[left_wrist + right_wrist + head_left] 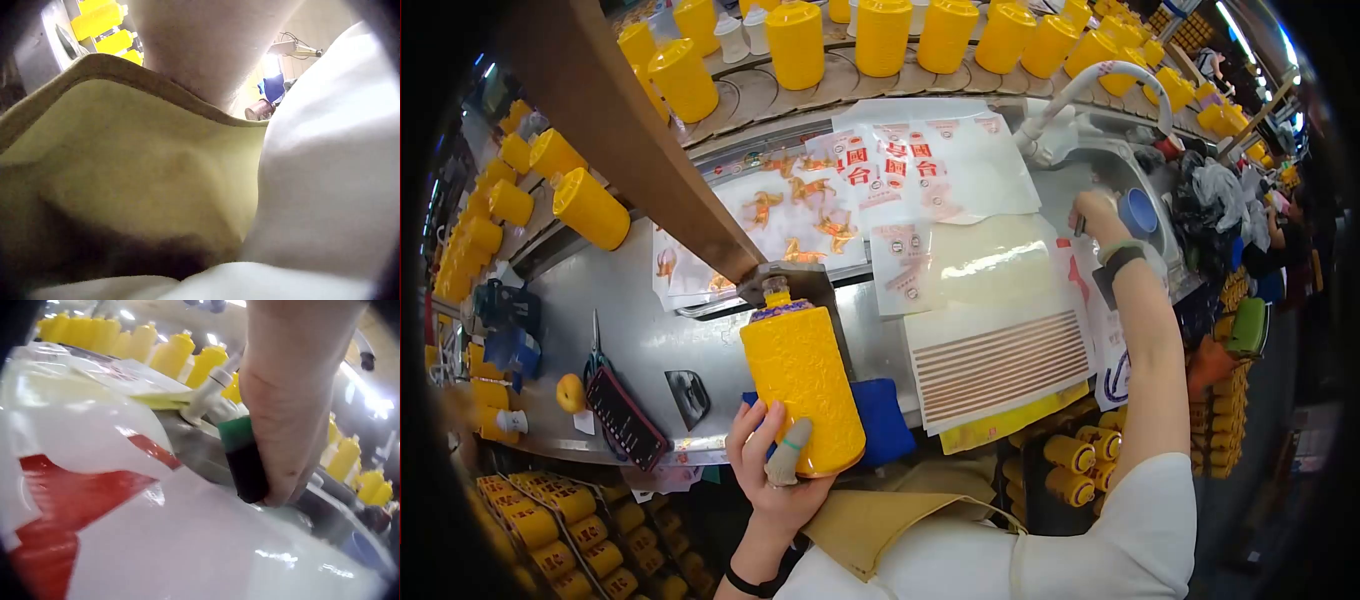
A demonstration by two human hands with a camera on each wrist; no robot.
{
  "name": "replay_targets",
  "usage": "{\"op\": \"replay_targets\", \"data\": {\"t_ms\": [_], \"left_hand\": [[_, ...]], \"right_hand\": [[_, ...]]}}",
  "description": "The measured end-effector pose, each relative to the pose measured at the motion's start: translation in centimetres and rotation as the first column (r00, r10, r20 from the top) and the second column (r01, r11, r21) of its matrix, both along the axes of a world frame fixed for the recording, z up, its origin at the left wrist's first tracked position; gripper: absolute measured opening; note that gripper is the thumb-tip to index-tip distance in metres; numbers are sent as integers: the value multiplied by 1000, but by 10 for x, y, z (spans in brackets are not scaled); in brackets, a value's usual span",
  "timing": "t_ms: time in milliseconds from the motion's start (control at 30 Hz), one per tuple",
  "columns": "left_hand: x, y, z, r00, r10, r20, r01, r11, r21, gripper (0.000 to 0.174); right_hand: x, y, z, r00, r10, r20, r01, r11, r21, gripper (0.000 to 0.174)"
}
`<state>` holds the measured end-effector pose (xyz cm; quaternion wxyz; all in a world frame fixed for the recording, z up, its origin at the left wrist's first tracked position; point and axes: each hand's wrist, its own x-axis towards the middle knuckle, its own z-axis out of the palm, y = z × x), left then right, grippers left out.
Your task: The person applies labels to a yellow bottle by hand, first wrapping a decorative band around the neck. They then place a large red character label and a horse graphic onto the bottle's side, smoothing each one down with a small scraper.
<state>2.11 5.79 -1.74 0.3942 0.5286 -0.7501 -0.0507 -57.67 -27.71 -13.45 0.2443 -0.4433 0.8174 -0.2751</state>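
Note:
My left hand grips the lower end of a yellow embossed bottle, with a grey cover on one digit. The bottle lies tilted, its neck pointing away at a dark bracket on the end of a wooden beam. At the near edge of the sink, my right hand holds a small black-and-green block; its exact kind I cannot tell. Wet sheets with red print lie beneath that hand. In the left wrist view, an apron and white cloth fill most of the picture, hiding the hand's work.
A faucet arches over the sink, where a blue bowl sits. Decal sheets cover the table's middle. Scissors and a dark red-edged device lie left. Yellow bottles line the conveyor behind.

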Motion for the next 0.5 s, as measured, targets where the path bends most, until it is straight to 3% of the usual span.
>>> {"op": "replay_targets", "data": {"t_ms": [67, 133, 200, 233, 267, 300, 333, 367, 433, 500], "left_hand": [[1, 0, -2, 1000, 8, 7, -8, 1000, 4, 54], [1, -1, -4, 1000, 18, 14, -18, 1000, 10, 52], [1, -1, -6, 1000, 16, 21, -16, 1000, -18, 47], [1, -1, -6, 1000, 14, 22, -14, 1000, -17, 47], [1, -1, -6, 999, 16, 32, -16, 1000, -12, 46], [1, -1, -5, 999, 19, 43, -19, 1000, -9, 45], [1, -1, -4, 999, 22, 46, -21, 1000, -12, 45], [1, -1, -3, 999, 21, 37, -20, 1000, -6, 46], [1, -2, -1, 999, 19, 32, -19, 1000, 5, 47], [3, -3, 1, 999, -2, 51, 2, 1000, 8, 47]], "right_hand": [[25, -7, 7, 999, 11, 32, -1, 957, -290, 19], [68, -11, 25, 998, 34, 61, 6, 834, -552, 17], [172, 21, 105, 974, 217, -62, -220, 855, -470, 20], [187, 13, 95, 877, 423, -228, -478, 724, -496, 22], [199, 4, 87, 712, 581, -395, -699, 535, -474, 25], [217, 6, 86, 604, 599, -526, -793, 518, -321, 34], [231, 8, 85, 472, 615, -632, -854, 497, -154, 45], [237, 5, 82, 473, 616, -630, -855, 495, -158, 45], [243, -6, 71, 247, 559, -791, -928, 373, -26, 40], [232, -6, 61, 281, 583, -763, -924, 380, -50, 37]]}}
